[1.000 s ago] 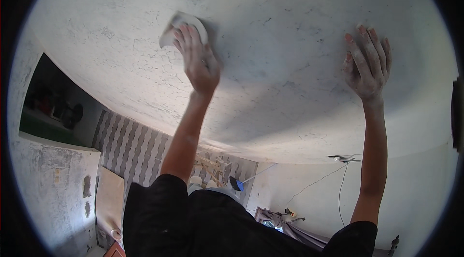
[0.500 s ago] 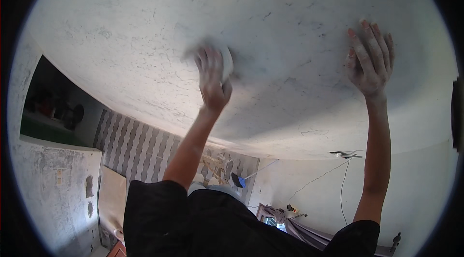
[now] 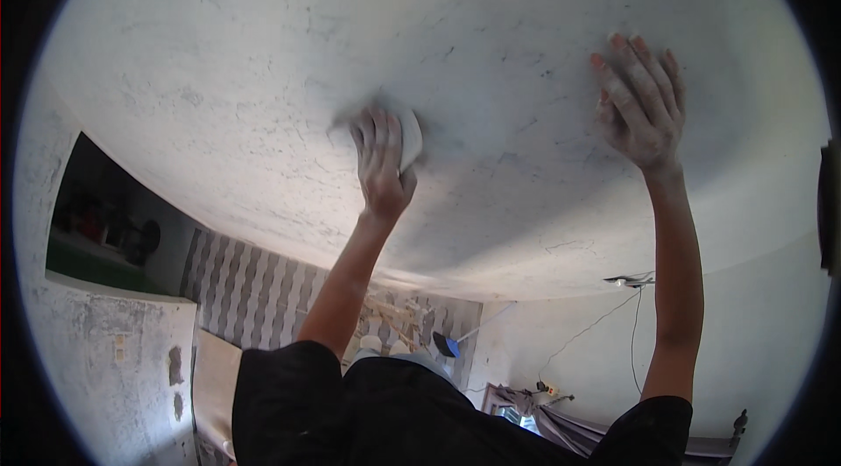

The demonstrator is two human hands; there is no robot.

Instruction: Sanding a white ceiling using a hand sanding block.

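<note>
My left hand (image 3: 380, 155) presses a pale, thin sheet or pad (image 3: 411, 140) against the large whitish wall surface (image 3: 289, 98). Its fingers lie over the sheet, whose curved right edge shows beside them; the fingertips are slightly blurred. Further right, my right hand (image 3: 646, 107), dusted with white powder, rests on the same surface with nothing visible in it. Its fingers are stretched out and a little apart. Fine dark scratches and patches mark the surface around both hands.
Below lies a patterned grey floor (image 3: 254, 282) with a blue broom (image 3: 447, 344) and wooden pieces. At left are a dark opening (image 3: 105, 212) and a patchy wall (image 3: 114, 361). A cable (image 3: 578, 335) hangs down the right wall, near a purple curtain (image 3: 569, 431).
The view has shifted, so the floor and broom sit lower in the picture. My left hand has moved slightly right along the surface with the sheet; my right hand stays at about the same spot.
</note>
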